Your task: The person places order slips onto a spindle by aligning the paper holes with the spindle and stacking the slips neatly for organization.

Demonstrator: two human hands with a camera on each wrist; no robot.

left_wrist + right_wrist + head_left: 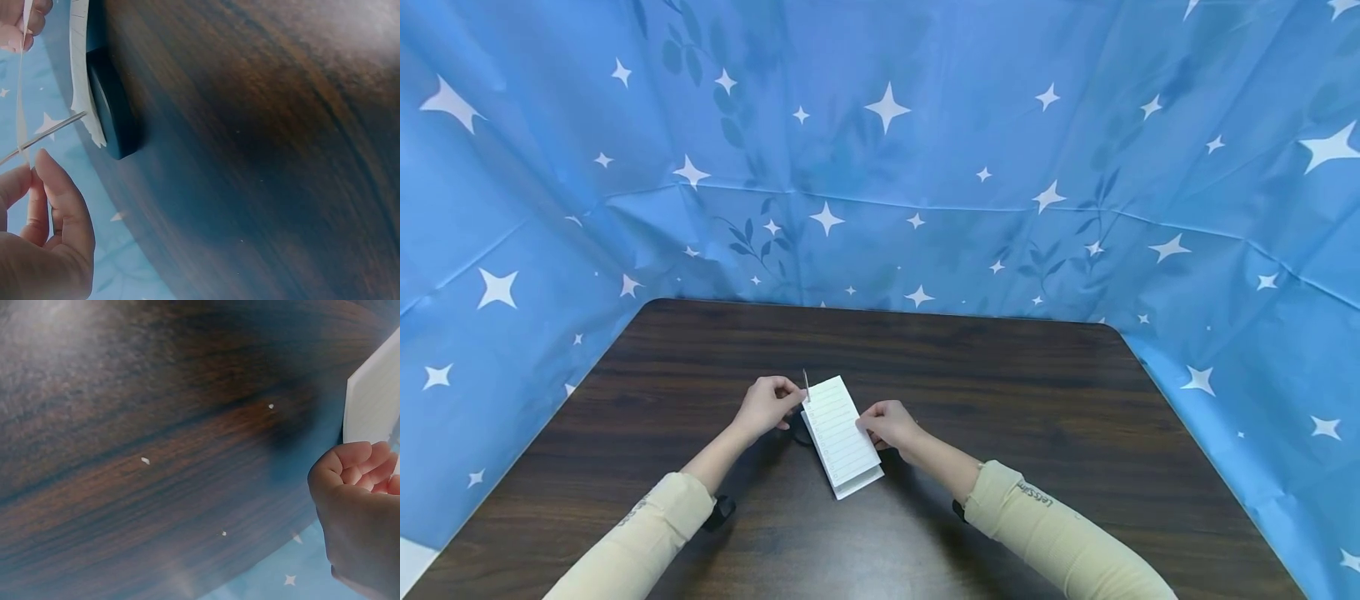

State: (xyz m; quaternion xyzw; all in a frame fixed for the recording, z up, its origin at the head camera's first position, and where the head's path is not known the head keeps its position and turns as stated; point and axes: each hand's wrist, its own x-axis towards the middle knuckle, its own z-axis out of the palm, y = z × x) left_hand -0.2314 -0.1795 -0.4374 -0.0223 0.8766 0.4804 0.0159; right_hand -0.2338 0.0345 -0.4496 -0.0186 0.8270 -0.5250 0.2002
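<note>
A lined white paper slip [841, 429] is held over a bill spike, whose thin metal rod [806, 383] sticks up at the slip's top left corner. My left hand [769, 405] pinches that corner between thumb and fingertips. At the slip's right edge, my right hand [891, 425] pinches the paper with thumb and bent fingers. Seen edge-on in the left wrist view, the slip [20, 94] crosses the rod [56, 129]. Lower down, more white paper [86, 75] lies against the spike's round black base [112, 106]. The slip mostly hides the base in the head view.
The dark wood-grain table [1000, 383] spreads out around both hands. Several small white bits, such as one paper scrap [145, 460], lie on it in the right wrist view. A blue curtain [880, 167] with white stars hangs behind the table's far edge.
</note>
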